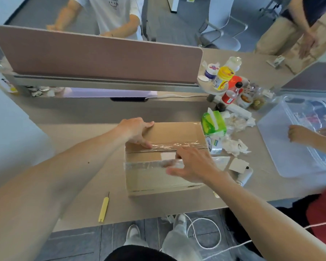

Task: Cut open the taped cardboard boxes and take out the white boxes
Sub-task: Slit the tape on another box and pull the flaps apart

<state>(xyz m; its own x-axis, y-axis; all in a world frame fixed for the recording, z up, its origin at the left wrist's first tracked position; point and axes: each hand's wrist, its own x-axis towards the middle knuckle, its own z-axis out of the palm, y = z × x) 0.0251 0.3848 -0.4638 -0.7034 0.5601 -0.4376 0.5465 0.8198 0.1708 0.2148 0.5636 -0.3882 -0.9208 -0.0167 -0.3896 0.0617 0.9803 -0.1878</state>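
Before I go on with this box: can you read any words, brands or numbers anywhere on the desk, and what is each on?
Nothing reads clearly in this view.
cardboard box: dark print along its near bottom edge, too blurred to read.
yellow-lidded jar: label print, too small.
red bottle: white label, too small.
green tissue pack: print blurred.

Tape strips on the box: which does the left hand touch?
The far strip, on the top seam: the left hand touches its left end. The near strip, along the front edge, runs under the right hand.
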